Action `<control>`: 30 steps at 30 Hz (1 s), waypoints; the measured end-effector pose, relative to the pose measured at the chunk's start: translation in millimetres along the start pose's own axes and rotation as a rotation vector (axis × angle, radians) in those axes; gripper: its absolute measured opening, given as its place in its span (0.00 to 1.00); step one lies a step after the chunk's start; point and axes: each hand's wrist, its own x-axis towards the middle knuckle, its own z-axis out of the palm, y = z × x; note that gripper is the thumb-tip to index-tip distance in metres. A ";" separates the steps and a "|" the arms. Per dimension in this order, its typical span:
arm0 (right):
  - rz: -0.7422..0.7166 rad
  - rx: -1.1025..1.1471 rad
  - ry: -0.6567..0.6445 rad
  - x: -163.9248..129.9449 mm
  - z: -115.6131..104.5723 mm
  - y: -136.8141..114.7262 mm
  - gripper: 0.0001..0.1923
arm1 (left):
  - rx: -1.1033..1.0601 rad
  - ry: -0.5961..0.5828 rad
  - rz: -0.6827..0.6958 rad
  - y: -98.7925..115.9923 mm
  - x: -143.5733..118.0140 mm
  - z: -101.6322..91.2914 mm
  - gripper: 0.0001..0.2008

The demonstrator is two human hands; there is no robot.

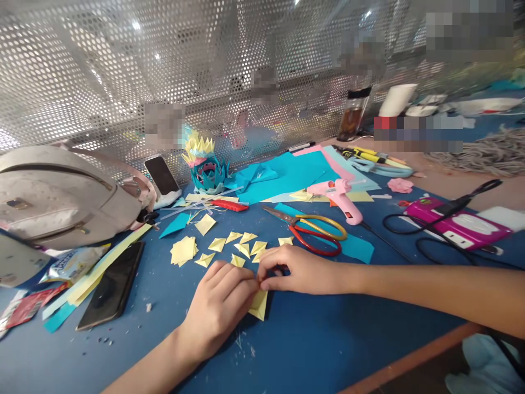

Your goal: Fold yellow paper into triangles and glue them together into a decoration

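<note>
- On the blue table (311,339), near its front edge, a small yellow paper piece (259,306) was pinned flat, its pointed corner showing below the fingers.
- It was pressed under the left hand (219,312), while the fingertips of the right hand (299,271) were pinched together at its upper edge; both hands were closed on the paper and touching each other.
- The piece was judged very light, thin and limp, easily creased or torn, and best taken by its folded edges or corners rather than its middle.
- Just beyond the hands, a scatter of folded yellow pieces (241,247) was seen, similarly shaped.
- Behind them, red-and-yellow scissors (315,230) and a pink glue gun (342,200) were laid.
- A black phone (112,284) was lying well to the left.
</note>
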 end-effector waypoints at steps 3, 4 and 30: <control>0.042 0.067 -0.015 0.4 0.0 1.7 0.08 | -0.098 0.008 -0.080 -2.1 -3.4 4.1 0.07; 0.054 0.075 -0.014 0.4 0.1 1.8 0.08 | -0.140 0.007 -0.117 -2.3 -3.7 4.9 0.06; 0.036 -0.027 0.030 0.5 0.1 -1.0 0.08 | -0.813 -0.057 -0.957 4.0 8.8 6.4 0.13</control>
